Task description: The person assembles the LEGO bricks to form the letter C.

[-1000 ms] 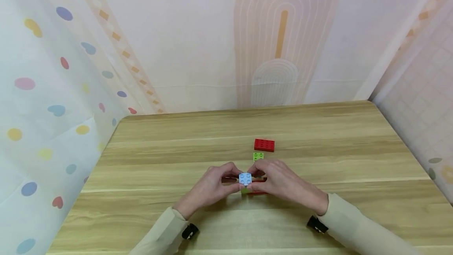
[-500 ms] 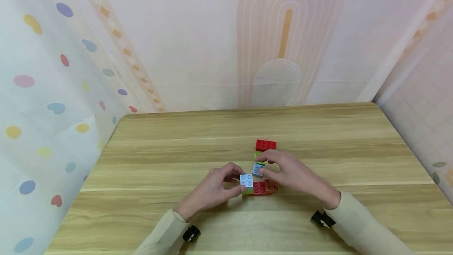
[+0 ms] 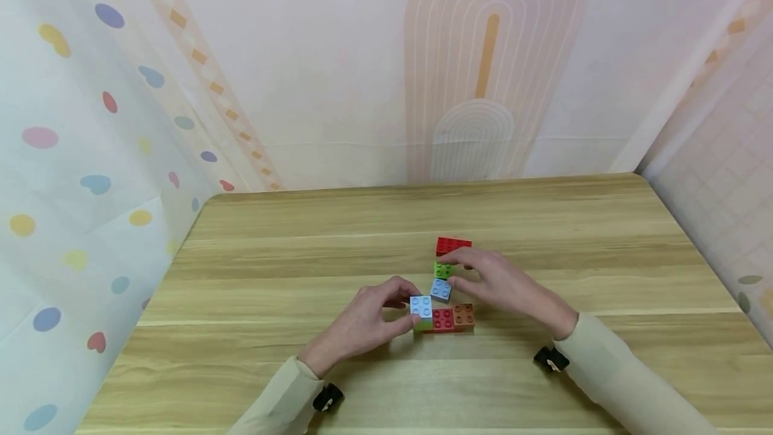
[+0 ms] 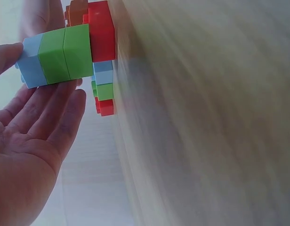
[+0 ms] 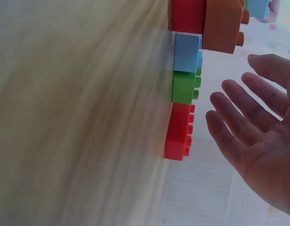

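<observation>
1. Brick assembly [image 3: 443, 319]: glossy plastic, resting on the tabletop before the person. Red base brick [image 4: 102, 33], with a column on its left end: two green bricks [image 4: 53, 56] topped by one light-blue brick [image 3: 421, 304], four studs. Brown-orange brick [image 3: 463, 314] on the right end; red studs exposed between.
2. Views: the head view shows the stud tops and only a strip of green; the left wrist view shows the column side-on, with both green bricks and the seam between them. The right wrist view shows the brown-orange end foremost, the column largely hidden behind.
3. Orientation: base's long axis runs left to right, roughly along the tabletop's far edge; column upright, studs up.
4. Left-hand grip [image 3: 368, 317]: pinches the column's top, thumb at front, fingers behind.
5. Right-hand grip [image 3: 504, 280]: fingers loosely extended, apart from the bricks in the right wrist view.
6. Loose bricks behind the assembly, nearest first: pale-blue brick [image 3: 441, 289], slightly turned; lime brick [image 3: 443, 270]; oblong red brick [image 3: 449, 245], lying crosswise, partly covered by the right hand.
7. Tabletop [image 3: 302, 240]: wood-grained; patterned cloth [image 3: 332, 86] beyond.
</observation>
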`<state>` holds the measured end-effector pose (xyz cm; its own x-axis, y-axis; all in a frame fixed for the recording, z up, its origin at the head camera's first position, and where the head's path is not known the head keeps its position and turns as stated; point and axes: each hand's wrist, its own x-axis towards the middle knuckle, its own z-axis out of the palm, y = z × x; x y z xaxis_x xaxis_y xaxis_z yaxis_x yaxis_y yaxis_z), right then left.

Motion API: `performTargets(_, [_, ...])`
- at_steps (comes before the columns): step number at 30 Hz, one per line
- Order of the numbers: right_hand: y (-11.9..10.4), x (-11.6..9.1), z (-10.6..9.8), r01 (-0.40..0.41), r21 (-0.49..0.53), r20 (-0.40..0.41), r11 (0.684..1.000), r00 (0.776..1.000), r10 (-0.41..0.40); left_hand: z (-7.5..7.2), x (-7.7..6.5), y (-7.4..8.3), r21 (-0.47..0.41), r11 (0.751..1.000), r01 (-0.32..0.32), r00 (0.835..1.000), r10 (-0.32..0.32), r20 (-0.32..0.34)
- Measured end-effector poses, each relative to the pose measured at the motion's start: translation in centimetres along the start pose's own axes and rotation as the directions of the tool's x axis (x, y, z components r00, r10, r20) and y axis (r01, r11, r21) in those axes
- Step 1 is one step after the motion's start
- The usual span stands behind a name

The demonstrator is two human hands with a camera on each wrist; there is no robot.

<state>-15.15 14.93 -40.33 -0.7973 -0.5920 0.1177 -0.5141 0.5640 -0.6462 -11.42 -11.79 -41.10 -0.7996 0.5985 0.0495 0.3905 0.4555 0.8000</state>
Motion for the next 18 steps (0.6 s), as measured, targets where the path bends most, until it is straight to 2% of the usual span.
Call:
performTargets(7, [0.5,0.7,-0.2,-0.010,-0.011,0.045,1.000,0.999,0.011,-0.2,0.1,0.1,0.000,1.000,0.013,1.000,-0.013,0.009])
performTargets(18, [0.7,1.8,-0.6,-0.017,-0.031,0.157,0.999,0.987,0.022,-0.1,0.3,0.2,-0.001,1.000,-0.003,1.000,0.003,0.009])
